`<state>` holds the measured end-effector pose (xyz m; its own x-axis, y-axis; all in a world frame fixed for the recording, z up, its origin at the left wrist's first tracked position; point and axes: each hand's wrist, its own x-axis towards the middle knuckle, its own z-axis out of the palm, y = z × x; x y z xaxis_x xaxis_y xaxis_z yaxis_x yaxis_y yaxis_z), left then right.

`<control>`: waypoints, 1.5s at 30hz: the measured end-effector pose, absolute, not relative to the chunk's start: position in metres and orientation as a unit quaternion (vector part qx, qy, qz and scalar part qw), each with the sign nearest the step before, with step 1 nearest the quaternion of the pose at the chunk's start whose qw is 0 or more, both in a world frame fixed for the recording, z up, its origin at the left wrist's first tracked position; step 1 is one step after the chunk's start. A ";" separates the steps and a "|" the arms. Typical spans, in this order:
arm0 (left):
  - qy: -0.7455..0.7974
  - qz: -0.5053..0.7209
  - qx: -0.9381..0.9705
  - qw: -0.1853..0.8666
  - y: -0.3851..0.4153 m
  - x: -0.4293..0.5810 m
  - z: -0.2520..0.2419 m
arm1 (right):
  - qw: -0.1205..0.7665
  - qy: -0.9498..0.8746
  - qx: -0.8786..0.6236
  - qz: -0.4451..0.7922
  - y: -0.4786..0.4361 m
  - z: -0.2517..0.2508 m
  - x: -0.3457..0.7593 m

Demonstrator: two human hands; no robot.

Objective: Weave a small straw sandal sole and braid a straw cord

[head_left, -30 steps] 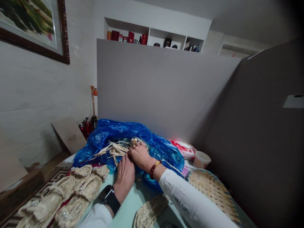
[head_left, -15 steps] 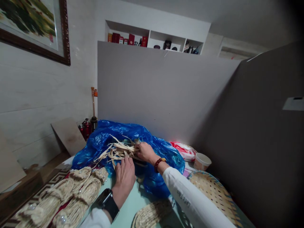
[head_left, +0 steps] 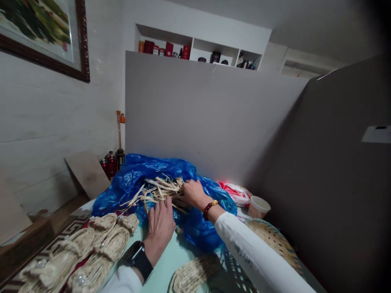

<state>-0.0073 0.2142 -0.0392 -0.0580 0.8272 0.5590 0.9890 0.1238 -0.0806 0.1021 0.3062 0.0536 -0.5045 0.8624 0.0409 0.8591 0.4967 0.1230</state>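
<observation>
A bundle of dry straw strips [head_left: 157, 191] lies in an opened blue plastic bag [head_left: 134, 177] on the table. My right hand [head_left: 192, 193], with a red bead bracelet at the wrist, is closed round the right end of the bundle. Flat on the bag's front edge rests my left hand [head_left: 160, 221], fingers stretched toward the straw, a black watch on its wrist.
Woven straw sandals [head_left: 91, 248] lie at the front left, and a flat woven piece [head_left: 192, 274] sits near the front edge. At the right are a round woven tray [head_left: 271, 240], a paper cup [head_left: 259, 206] and a red-and-white packet [head_left: 236, 192]. Grey partitions [head_left: 207, 114] stand behind and right.
My right hand has moved right and lifted the straw bundle out of the bag's hollow. The left hand has stayed pressed on the bag.
</observation>
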 end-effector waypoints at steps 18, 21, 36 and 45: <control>-0.721 -0.133 -0.648 0.207 0.213 -0.012 -0.036 | 0.013 0.873 0.487 0.030 0.306 0.031 0.087; -0.726 -0.126 -0.647 0.198 0.215 -0.012 -0.032 | 0.026 0.863 0.502 -0.041 0.324 0.052 0.091; -0.727 -0.136 -0.637 0.217 0.209 -0.013 -0.015 | 0.043 0.842 0.470 -0.263 0.335 0.070 0.104; -0.723 -0.132 -0.640 0.222 0.212 -0.014 -0.025 | -0.117 0.868 0.468 -0.116 0.333 0.066 0.129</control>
